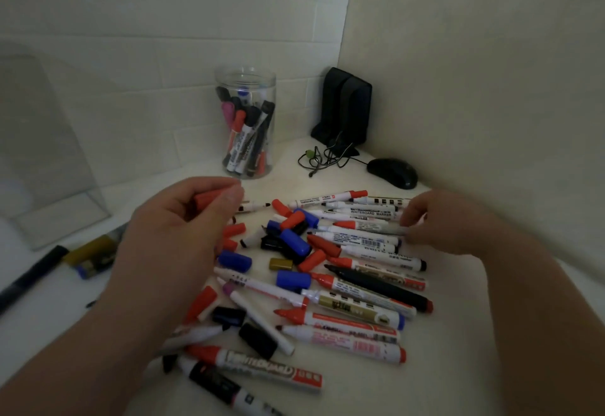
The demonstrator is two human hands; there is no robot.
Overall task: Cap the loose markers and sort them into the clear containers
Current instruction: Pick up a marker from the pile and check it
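Markers [360,238] lie loose before the jar [245,94]. Left hand [183,225] pinches a red cap [209,198]; right hand [438,222] touches markers, grip unclear.

- Left hand [183,216] and right hand [438,222]: both bare, with nothing worn on them.
- Left forearm [98,343] and right forearm [530,317]: bare down to the frame's lower edge.
- Left thumb nail [230,200]: short and plain.

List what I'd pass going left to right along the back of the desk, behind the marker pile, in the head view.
Clear box → clear jar holding capped markers → black speakers → black mouse. The cable tangle overlaps the speakers, so it is left out.
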